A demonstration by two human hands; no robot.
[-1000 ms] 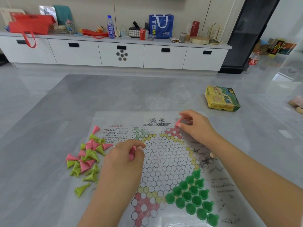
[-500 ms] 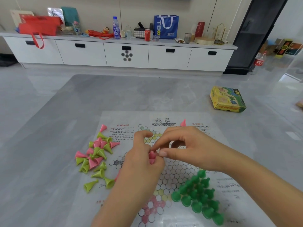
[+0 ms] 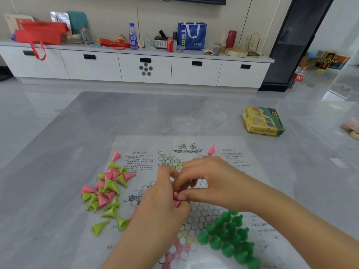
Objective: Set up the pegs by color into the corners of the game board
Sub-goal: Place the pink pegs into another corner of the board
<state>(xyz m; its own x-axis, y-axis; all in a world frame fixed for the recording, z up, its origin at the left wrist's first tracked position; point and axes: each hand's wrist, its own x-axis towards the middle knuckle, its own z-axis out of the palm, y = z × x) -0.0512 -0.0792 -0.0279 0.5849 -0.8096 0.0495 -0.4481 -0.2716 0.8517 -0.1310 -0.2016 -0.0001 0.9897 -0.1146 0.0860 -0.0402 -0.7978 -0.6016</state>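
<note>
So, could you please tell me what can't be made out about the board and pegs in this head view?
- Middle of the game board: covered by the left hand and right hand.
- How many pink pegs sit in the left hand: its fingers hide most of them.
- Near board corner: cut off by the bottom frame edge.
- Printed rules text on the board: too small and blurred.
- Dark green pegs: they overlap, so the count is unclear.

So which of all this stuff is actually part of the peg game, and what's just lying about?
Part of the job:
- game board
- dark green pegs, standing in one corner
- loose pink and light green pegs
- upright pink peg at the far corner
- pink pegs held between left hand and right hand

Just lying about:
- yellow box
- blue bag
- water bottle
- red can
</note>
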